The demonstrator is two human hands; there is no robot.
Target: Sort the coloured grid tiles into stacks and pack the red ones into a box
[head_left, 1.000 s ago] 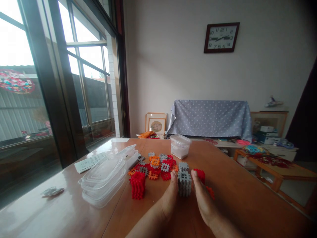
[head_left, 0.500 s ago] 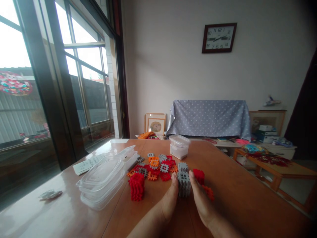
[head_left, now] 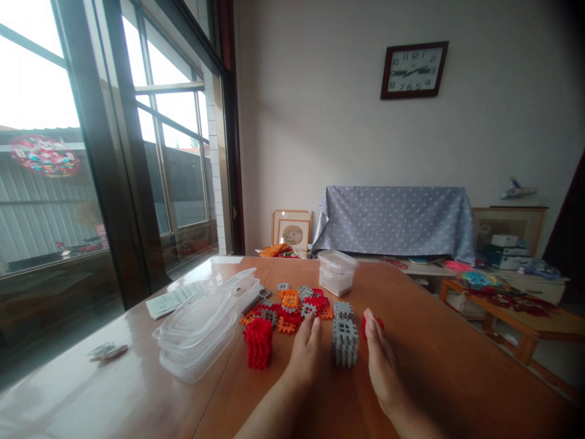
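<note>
A stack of grey interlocking plastic squares stands on the wooden table between my hands, with more grey squares just behind it. My left hand is to the left of the stack, apart from it, its fingers stretched forward and holding nothing. On the other side, my right hand is also open and clear of the stack. Its fingers partly hide some red pieces; whether they touch cannot be made out. A stack of red squares stands to the left of my left hand.
Behind my left hand lies a loose pile of red, orange and grey squares. Clear plastic lids and an open white box are at left, near a printed sheet. A lidded plastic tub stands farther back.
Both hands have moved apart, away from the sides of the grey stack, which stays standing. My right hand now covers the orange piece seen earlier. The view has shifted slightly.
</note>
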